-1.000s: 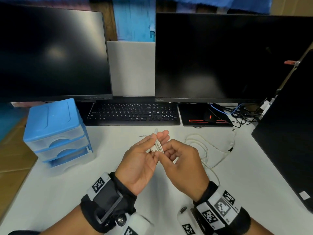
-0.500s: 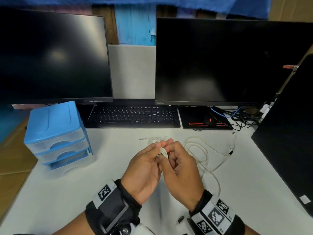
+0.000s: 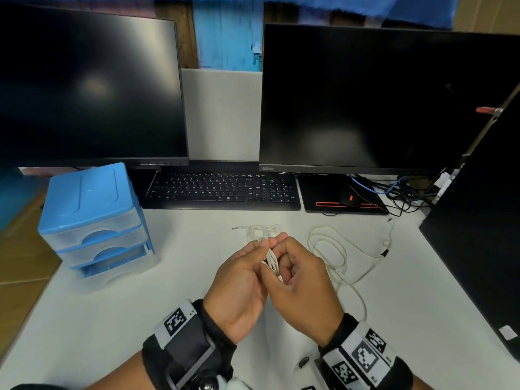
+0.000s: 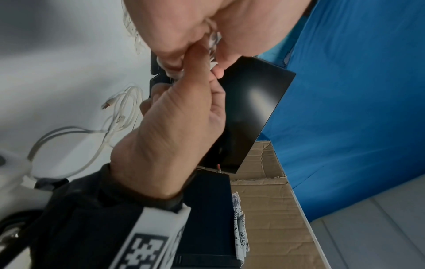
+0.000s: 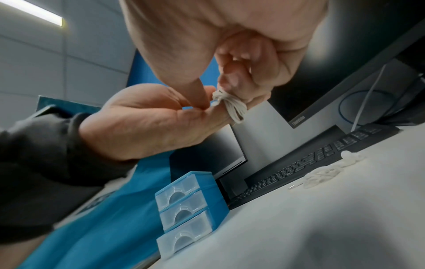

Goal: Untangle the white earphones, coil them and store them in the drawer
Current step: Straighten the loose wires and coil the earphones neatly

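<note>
The earphones (image 3: 271, 260) are a small white bundle held above the surface (image 3: 140, 319), pinched between both hands. The left hand (image 3: 239, 285) and right hand (image 3: 304, 285) touch, fingers curled on the coil (image 5: 232, 105). Another white cable (image 3: 337, 249) lies right; the blue drawers (image 3: 95, 220) stand left, all closed.
</note>
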The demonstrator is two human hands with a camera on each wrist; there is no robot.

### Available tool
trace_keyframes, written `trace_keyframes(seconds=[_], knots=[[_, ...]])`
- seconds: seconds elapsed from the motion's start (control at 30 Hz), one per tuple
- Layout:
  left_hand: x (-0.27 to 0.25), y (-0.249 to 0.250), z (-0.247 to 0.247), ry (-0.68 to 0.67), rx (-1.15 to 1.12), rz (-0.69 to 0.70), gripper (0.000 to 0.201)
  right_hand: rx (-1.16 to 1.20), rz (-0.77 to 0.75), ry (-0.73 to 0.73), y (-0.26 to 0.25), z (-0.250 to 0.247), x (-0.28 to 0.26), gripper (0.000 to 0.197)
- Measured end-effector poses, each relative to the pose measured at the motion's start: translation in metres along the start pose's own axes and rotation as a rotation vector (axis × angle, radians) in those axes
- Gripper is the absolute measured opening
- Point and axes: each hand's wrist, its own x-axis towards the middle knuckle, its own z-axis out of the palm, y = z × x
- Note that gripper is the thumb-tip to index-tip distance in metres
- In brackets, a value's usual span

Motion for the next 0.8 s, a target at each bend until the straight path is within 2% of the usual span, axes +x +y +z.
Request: trace_keyframes(seconds=[0.17,0.43,0.6,0.8], knots=[[0.003,0.000,0.000,0.006,0.014,0.006,0.030,0.146,0.114,0.016,0.006,0.004,0.004,0.024],[0.010,-0.002,-0.004,0.056,0.068,0.042,0.037,-0.104,0.037,0.105,0.006,0.009,0.003,0.013],[0.008,-0.011,-0.004,0.023,0.087,0.050,0.032,-0.030,0.081,0.130,0.006,0.007,0.002,0.025],[0.011,-0.006,-0.008,0.044,0.057,0.039,0.033,0.200,0.127,0.037,0.009,0.001,0.008,0.030]])
